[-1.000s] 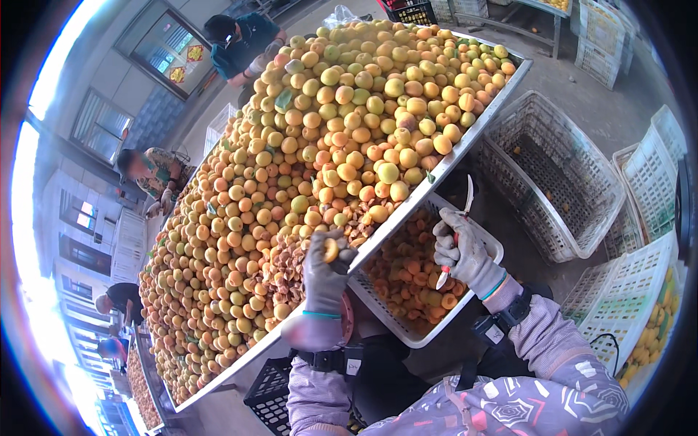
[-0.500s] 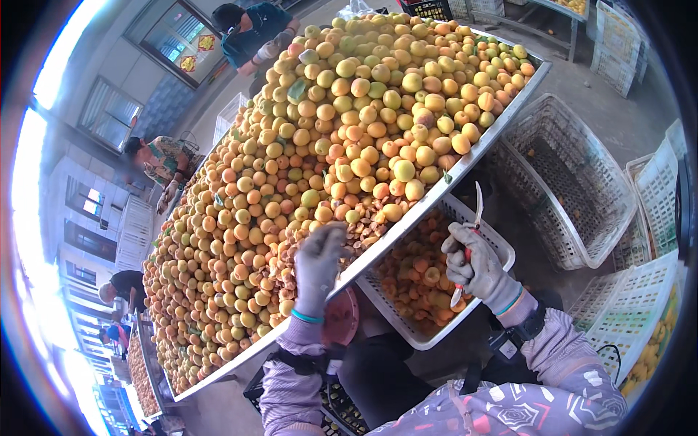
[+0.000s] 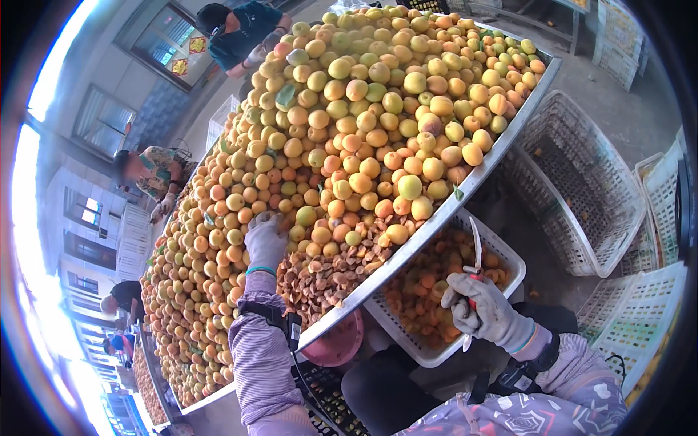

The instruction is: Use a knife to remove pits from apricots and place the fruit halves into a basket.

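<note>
My left hand point(image 3: 267, 240), in a pale work glove, reaches into the heap of apricots point(image 3: 363, 131) on a metal-edged table. Its fingers are bent down over an apricot, the tips partly hidden among the fruit. Just nearer than that hand lies a patch of brown apricot pits point(image 3: 320, 280) along the table's rim. My right hand point(image 3: 483, 309), also gloved, is closed round the red handle of a curved-blade knife point(image 3: 477, 243), blade pointing up. Below it stands a white crate point(image 3: 429, 357) of opened apricot halves point(image 3: 414, 291).
A pink basin point(image 3: 338, 341) sits under the table edge, beside a dark crate point(image 3: 331, 400). Large white crates point(image 3: 574, 189) stand on the right. Across the table are two people, one in a dark top point(image 3: 247, 33), one in a patterned top point(image 3: 156, 171).
My left hand has moved from above the pits, farther and to the left, into the apricots. The pit patch now shows fully. My right hand keeps its grip on the knife, slightly lower.
</note>
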`<state>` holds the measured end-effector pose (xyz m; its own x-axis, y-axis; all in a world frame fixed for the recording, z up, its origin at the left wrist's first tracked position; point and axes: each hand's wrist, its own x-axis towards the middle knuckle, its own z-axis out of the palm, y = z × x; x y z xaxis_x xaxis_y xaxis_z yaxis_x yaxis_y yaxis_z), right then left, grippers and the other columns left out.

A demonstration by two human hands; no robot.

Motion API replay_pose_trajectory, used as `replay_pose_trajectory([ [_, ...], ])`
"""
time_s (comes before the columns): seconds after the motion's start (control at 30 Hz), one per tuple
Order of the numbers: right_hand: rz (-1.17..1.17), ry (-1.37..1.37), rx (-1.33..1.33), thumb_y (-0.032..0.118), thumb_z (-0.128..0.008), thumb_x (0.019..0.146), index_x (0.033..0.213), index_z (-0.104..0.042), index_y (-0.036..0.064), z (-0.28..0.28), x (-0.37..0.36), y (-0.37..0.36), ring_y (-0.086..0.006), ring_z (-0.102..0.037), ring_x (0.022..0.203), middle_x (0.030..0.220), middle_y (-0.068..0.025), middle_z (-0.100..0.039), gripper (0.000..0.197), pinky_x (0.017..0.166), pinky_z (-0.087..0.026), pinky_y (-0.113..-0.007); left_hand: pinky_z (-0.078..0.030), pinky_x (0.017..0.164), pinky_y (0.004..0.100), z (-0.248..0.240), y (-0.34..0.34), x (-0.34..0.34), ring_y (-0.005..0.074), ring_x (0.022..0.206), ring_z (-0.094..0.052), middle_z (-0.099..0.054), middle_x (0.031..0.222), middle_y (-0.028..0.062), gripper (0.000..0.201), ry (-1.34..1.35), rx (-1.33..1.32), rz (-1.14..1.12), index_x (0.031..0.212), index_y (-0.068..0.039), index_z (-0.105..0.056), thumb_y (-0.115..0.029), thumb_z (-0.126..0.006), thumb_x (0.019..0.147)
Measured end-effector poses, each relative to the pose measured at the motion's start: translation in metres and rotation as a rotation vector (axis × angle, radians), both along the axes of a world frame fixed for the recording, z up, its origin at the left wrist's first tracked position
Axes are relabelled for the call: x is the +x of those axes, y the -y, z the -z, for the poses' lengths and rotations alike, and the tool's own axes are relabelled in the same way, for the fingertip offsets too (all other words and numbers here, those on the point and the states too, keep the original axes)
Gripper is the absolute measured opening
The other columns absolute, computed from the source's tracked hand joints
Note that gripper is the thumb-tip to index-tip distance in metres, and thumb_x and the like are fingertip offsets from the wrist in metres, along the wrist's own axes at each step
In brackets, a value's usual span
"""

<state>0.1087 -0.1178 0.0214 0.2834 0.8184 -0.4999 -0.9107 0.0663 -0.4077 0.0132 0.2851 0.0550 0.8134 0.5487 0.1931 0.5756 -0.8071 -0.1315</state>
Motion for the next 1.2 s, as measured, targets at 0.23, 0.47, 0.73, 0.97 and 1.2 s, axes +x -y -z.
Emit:
replay_pose_trajectory([
  [0.23,-0.101,-0.062,-0.167,0.033,-0.051,0.09,0.084,-0.059,0.0069,0.01,0.005,0.01,-0.0061,-0.038,0.038,0.058,0.0019,-0.046,0.028,0.03,-0.033,-0.021,-0.047,0.076,0.0399,0.019,-0.019,0.03,0.032,0.09,-0.057,-0.06,0.091,0.0139,0.016,-0.164,0.183,-0.004,0.082,-0.009,-0.066,-0.015,-0.065,0.067],
  [0.47,-0.016,0.235,-0.164,0.041,-0.058,0.082,0.078,-0.062,0.0079,-0.003,-0.012,0.003,-0.0101,-0.039,0.039,0.054,0.0,-0.047,0.034,0.032,-0.029,-0.025,-0.046,0.083,0.0453,0.001,-0.011,-0.012,0.0295,0.095,-0.056,-0.057,0.111,0.0128,0.033,0.033,0.121,0.217,0.101,-0.009,-0.064,-0.032,-0.067,0.077],
  [0.73,-0.105,0.148,-0.115,0.041,-0.053,0.085,0.081,-0.061,0.009,0.011,-0.011,-0.005,-0.0105,-0.041,0.041,0.056,0.0016,-0.045,0.033,0.032,-0.034,-0.028,-0.048,0.077,0.038,0.013,0.006,0.01,0.0285,0.088,-0.057,-0.059,0.1,0.0145,0.026,0.755,-0.661,0.252,0.097,-0.003,-0.063,-0.014,-0.071,0.074],
  [0.97,-0.064,0.239,-0.135,0.04,-0.052,0.086,0.08,-0.062,0.0082,0.01,-0.017,-0.006,-0.0112,-0.043,0.041,0.058,0.002,-0.047,0.034,0.034,-0.037,-0.029,-0.045,0.084,0.0363,-0.04,0.112,0.038,0.0302,0.095,-0.054,-0.06,0.099,0.0143,0.029,0.412,-0.4,0.499,0.099,-0.002,-0.063,-0.015,-0.071,0.074],
  [1.2,0.022,0.376,-0.122,0.031,-0.055,0.086,0.083,-0.063,0.0065,0.006,-0.023,-0.006,-0.0122,-0.046,0.05,0.065,-0.0028,-0.052,0.026,0.047,-0.04,-0.026,-0.05,0.068,0.0282,-0.011,0.111,0.044,0.0163,0.093,-0.056,-0.06,0.099,0.0108,0.033,0.482,-1.107,0.264,0.107,-0.002,-0.057,-0.01,-0.069,0.077],
])
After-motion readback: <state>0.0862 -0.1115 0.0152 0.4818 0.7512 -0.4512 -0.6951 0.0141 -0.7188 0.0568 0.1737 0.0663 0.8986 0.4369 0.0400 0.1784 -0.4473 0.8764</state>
